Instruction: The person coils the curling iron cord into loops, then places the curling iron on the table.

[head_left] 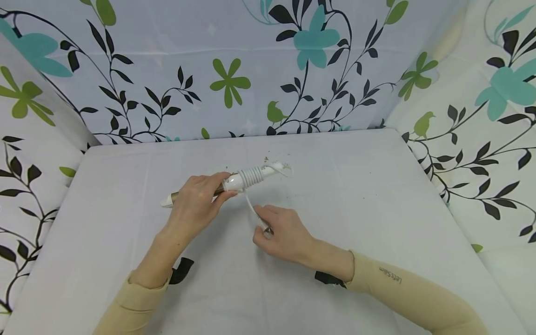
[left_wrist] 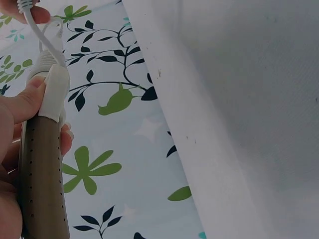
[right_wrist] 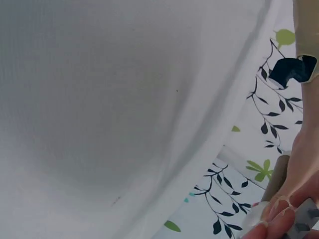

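My left hand [head_left: 197,197] grips a white and bronze hair styling iron [head_left: 232,183] around its barrel, thumb pressing on a white part near the handle. In the left wrist view the bronze barrel [left_wrist: 44,174] shows rows of small holes. White cord [head_left: 251,177] is wound in several turns around the handle, with a loop of it at the handle's far end. From the turns, a short length of cord runs down to my right hand [head_left: 286,232]. That hand pinches the plug [head_left: 268,230], whose grey end [right_wrist: 303,219] with prongs shows in the right wrist view.
A white-covered table [head_left: 335,195] lies beneath both hands. Patterned cloth [head_left: 167,56] with leaves and flowers hangs at the back and both sides. Black straps [head_left: 182,271] are at both wrists, by the beige sleeves [head_left: 402,288].
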